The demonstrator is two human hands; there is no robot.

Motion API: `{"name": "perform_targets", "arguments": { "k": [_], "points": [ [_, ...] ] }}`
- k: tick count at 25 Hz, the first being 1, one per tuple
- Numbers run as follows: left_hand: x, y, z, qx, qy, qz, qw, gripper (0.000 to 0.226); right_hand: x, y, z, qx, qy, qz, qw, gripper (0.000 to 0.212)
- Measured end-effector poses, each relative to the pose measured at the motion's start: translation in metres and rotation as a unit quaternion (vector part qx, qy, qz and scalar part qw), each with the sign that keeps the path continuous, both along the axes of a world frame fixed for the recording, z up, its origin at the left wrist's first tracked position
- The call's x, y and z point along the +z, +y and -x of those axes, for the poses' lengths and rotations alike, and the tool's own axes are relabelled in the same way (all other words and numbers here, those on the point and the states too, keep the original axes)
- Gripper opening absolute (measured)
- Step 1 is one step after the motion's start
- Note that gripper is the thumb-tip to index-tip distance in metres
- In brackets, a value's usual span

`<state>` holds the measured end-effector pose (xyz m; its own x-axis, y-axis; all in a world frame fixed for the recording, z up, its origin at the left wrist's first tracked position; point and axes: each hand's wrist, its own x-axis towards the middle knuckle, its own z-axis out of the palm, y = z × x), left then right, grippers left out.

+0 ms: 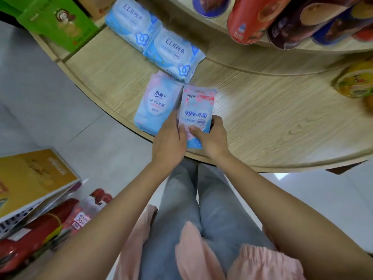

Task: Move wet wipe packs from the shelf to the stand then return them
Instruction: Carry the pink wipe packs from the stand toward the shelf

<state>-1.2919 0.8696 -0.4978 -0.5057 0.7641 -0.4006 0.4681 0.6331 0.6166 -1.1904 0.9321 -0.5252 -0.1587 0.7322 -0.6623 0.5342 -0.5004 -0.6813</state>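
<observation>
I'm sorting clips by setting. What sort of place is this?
Probably a small shop. Sealed wet wipe packs lie side by side on a wooden display shelf, snack tins crowd the tier above, and packaged goods fill a rack at lower left.

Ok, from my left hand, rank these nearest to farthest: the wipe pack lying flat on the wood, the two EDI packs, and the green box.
1. flat wipe pack, just left of the left hand and the held wipe pack.
2. nearer EDI pack, behind that one.
3. farther EDI pack, further back and left.
4. green box, far back-left corner.
</observation>
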Motion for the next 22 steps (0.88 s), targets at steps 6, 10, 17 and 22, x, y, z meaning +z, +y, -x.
{"name": "perform_targets", "arguments": {
  "k": [6, 10, 17, 22],
  "points": [
    [-0.024, 0.004, -0.017, 0.032, -0.07, -0.021, 0.997, 0.049, 0.004, 0.012, -0.04, -0.075, 0.035, 0.022, 0.996, 0.045],
    [-0.038, 0.012, -0.023, 0.069, -0.035, 0.011, 0.997, 0.057, 0.009, 0.018, -0.075, -0.125, 0.085, 0.048, 0.987, 0.044],
    [-0.036, 0.033, -0.03, 0.105, 0.052, 0.134, 0.984, 0.072, 0.01, 0.026, -0.094, -0.122, 0.09, 0.052, 0.987, 0.042],
    [-0.032, 0.037, -0.037, 0.114, 0.041, 0.119, 0.986, 0.067, 0.012, 0.03, -0.095, -0.114, 0.098, 0.048, 0.988, 0.04]
  ]
}}
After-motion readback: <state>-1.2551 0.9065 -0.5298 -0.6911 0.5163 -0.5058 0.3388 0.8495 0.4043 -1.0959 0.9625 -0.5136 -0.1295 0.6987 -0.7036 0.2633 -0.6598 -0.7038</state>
